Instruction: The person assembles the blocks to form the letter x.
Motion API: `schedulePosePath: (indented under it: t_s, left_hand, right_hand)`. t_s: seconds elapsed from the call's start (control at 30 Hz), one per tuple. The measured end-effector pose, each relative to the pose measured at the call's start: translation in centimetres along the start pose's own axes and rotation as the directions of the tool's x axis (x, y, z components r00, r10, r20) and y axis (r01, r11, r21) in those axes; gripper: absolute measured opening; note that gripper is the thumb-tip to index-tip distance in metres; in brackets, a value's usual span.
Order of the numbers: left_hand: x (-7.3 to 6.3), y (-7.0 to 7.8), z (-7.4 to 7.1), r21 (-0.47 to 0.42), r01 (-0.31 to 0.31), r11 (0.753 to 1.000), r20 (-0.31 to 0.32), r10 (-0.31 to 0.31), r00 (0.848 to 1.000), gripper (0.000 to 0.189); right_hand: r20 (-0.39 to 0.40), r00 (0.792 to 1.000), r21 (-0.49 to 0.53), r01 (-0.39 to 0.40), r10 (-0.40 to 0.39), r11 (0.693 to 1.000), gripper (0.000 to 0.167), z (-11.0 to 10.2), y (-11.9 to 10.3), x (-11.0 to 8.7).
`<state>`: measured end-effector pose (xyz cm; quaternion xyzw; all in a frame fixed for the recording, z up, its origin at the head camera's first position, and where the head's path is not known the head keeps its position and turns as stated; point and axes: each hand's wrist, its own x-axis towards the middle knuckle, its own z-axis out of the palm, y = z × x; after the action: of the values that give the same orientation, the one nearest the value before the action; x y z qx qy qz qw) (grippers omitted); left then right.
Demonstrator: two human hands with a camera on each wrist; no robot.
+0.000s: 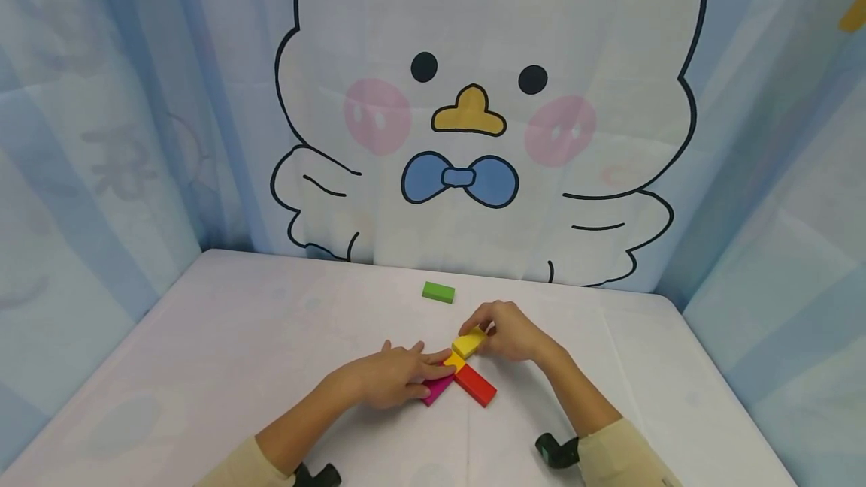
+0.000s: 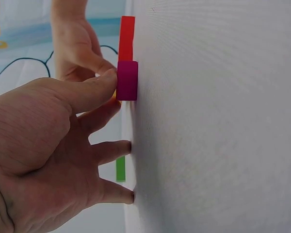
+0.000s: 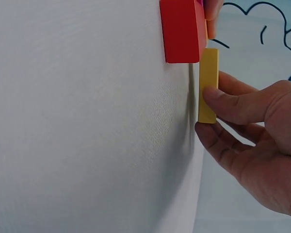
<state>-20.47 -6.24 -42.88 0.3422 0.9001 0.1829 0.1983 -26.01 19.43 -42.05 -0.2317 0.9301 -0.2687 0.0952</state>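
A red block (image 1: 476, 385), a magenta block (image 1: 438, 389) and a small orange-yellow block (image 1: 455, 361) lie on the table with their ends meeting. My left hand (image 1: 389, 376) spreads its fingers over this group; its thumb touches the magenta block, while other fingertips rest on the orange-yellow one, partly covering it. On the far right side of the group, my right hand (image 1: 510, 333) pinches a yellow block (image 3: 208, 82) between thumb and fingers. One end of that yellow block is right at the orange-yellow piece. In the left wrist view, two left fingertips touch the tabletop.
A green block (image 1: 438, 292) lies apart, near the table's back edge. The white-covered table (image 1: 169, 352) meets a curtain (image 1: 460, 239) with a printed cartoon figure behind it. Dark camera mounts (image 1: 558, 451) show at both wrists.
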Motion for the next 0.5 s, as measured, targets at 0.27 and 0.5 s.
schedulePosePath:
  t_s: [0.27, 0.5]
  left_hand:
    - [-0.09, -0.02, 0.03, -0.001, -0.003, 1.000, 0.001, 0.003, 1.000, 0.050]
    - [-0.18, 0.05, -0.05, 0.006, -0.009, 1.000, -0.003, 0.009, 1.000, 0.050]
  right_hand:
    - [0.014, 0.999, 0.001, 0.029, -0.029, 1.000, 0.026, 0.13, -0.05, -0.17]
    - [0.015, 0.999, -0.010, 0.037, -0.037, 0.999, 0.027, 0.12, -0.06, -0.19]
